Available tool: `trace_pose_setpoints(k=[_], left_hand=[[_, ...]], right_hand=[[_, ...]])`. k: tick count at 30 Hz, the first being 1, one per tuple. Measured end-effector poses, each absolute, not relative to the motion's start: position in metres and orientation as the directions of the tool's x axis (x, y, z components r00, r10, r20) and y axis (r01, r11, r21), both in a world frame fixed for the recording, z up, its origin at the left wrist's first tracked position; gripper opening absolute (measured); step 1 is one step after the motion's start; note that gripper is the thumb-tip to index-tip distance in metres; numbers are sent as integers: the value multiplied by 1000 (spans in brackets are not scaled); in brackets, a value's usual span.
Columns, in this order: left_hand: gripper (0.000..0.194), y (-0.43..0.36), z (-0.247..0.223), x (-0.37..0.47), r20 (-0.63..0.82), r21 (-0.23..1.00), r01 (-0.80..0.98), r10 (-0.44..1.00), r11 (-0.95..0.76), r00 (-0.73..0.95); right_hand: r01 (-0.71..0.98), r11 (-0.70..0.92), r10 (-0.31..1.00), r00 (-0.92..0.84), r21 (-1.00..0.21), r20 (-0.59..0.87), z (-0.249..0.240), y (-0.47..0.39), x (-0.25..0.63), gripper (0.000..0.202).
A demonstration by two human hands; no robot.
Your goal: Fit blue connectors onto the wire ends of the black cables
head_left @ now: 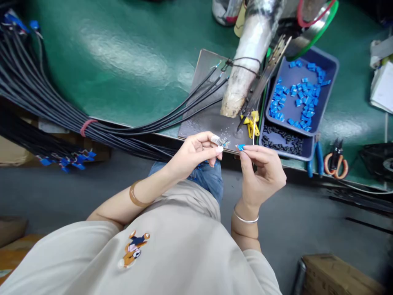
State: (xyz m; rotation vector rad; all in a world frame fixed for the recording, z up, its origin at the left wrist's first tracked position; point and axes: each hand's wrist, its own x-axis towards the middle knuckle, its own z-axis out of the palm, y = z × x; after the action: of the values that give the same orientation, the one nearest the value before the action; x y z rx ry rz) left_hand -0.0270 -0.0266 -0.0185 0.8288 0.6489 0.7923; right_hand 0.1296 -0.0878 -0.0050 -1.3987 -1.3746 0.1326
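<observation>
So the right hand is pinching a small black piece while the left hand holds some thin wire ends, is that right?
Not quite: the small piece pinched in the right hand is blue, not black, as the head view shows. The left hand does hold some thin wire ends.

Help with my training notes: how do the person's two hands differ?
The left hand pinches thin wires; the right hand, a blue connector. The left hand has white-covered fingertips; the right hand's look bare. The left wears a brown bangle, the right a silver bangle. Both pinch with the thumb.
</observation>
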Motion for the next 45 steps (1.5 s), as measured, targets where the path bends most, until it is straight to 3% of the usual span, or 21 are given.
trace_pose_setpoints(k=[5,18,30,45], left_hand=[[25,-17,-11,-21,-196,858,-290,793,423,576],[10,-15,-6,-15,-221,894,-216,805,393,551],[14,-15,-5,-12,-231,889,-224,814,399,533],[12,-16,-2,-10,-187,916,-219,840,336,509]], right_hand=[[577,292,751,355,-763,557,-2,-84,129,6],[522,252,800,362,-815,479,-4,-78,125,6],[759,364,674,185,-539,715,-8,-77,125,18],[622,292,725,353,-727,592,-10,-84,134,8]])
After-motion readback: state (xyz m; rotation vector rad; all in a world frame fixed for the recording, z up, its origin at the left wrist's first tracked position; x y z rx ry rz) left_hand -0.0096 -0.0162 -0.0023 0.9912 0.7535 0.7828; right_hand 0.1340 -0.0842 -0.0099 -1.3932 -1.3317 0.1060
